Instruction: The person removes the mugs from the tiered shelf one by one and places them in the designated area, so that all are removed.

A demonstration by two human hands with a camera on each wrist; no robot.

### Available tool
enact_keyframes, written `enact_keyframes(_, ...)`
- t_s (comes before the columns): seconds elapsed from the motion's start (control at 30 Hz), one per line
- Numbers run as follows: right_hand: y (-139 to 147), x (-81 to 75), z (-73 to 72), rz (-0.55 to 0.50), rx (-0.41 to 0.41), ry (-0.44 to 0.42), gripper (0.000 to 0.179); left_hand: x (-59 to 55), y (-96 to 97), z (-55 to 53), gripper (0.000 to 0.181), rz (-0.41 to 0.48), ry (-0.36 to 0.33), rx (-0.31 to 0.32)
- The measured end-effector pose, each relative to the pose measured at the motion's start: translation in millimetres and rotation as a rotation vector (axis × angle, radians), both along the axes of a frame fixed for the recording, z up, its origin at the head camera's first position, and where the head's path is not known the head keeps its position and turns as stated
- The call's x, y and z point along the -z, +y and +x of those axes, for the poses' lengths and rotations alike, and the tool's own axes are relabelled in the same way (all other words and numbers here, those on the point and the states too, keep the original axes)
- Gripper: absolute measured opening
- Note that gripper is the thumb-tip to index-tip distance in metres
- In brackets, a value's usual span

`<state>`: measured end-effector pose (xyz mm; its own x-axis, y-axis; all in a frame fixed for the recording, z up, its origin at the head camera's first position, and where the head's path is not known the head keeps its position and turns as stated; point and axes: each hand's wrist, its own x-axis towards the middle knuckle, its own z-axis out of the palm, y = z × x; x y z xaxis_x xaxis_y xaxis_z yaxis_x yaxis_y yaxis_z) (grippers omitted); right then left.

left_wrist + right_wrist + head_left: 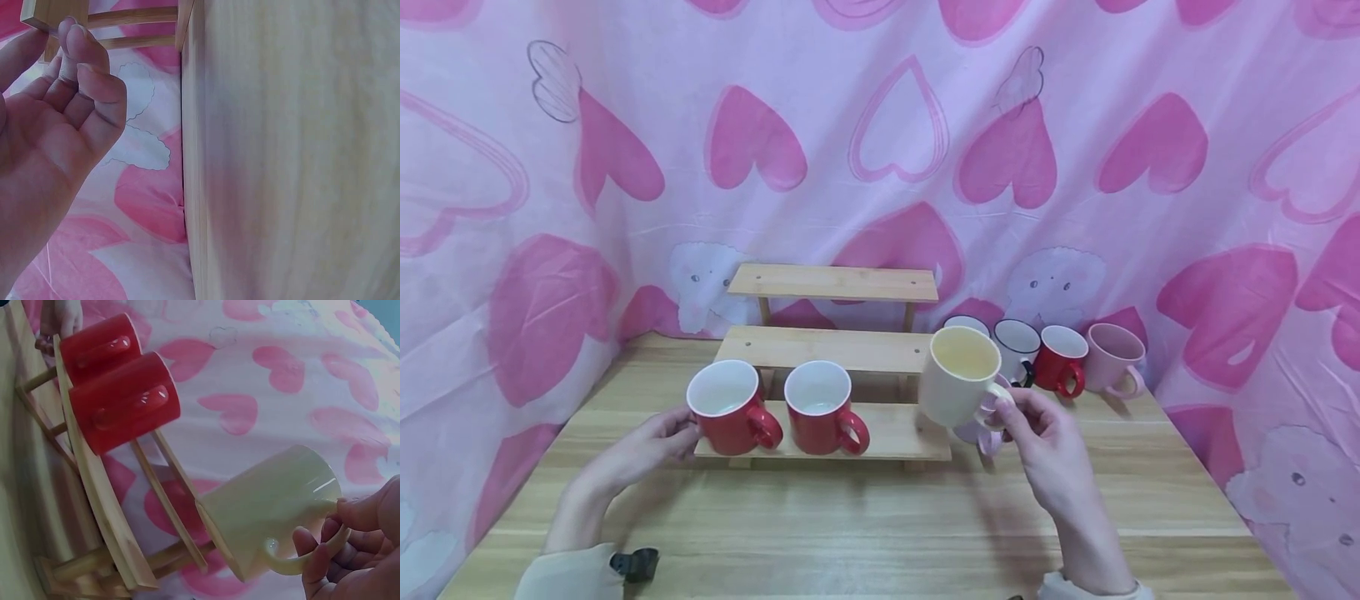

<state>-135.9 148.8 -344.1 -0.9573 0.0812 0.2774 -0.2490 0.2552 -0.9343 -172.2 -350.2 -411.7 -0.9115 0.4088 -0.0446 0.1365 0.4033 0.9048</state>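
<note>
My right hand [1056,446] pinches the handle of a cream mug [951,387], with thumb and fingers on the loop. In the head view the mug overlaps the right end of the lowest board of a three-step wooden rack [891,429]; the right wrist view shows it tilted beside the boards. Two red mugs with white insides stand on that lowest board, one at the left end [722,417] and one near the middle [820,421]. At the board's left end, beside the red mug, my left hand [643,450] holds the board edge with bent fingers [100,84].
Behind the cream mug stand white mugs [1017,343], a small red mug [1060,358] and a pink mug [1112,354]. A lilac mug [988,442] is partly hidden by it. The rack's middle board [823,346] and top board [831,282] rise behind; a heart-patterned curtain [842,125] hangs around the table.
</note>
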Motion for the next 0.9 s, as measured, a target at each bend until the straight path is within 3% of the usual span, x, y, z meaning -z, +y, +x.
enact_keyframes(0.2, 13, -3.4, -1.4, -0.033, 0.058, 0.024, 0.020, -0.8, -0.3, -0.6, 0.027, -0.025, -0.007, -0.009)
enact_keyframes(0.37, 25, -4.7, -2.5, -0.135, 0.100, 0.057, 0.013, -0.4, -0.5, -0.6, 0.026, -0.028, 0.001, -0.006)
enact_keyframes(0.77, 54, -1.8, -8.5, -0.323, 0.281, 0.087, 0.011, -0.5, -0.2, -1.4, 0.020, -0.015, 0.027, 0.003)
enact_keyframes(0.9, 63, 2.1, -10.1, -0.323, 0.341, 0.073, 0.008, -0.6, -0.8, -1.0, 0.021, -0.021, 0.014, 0.003)
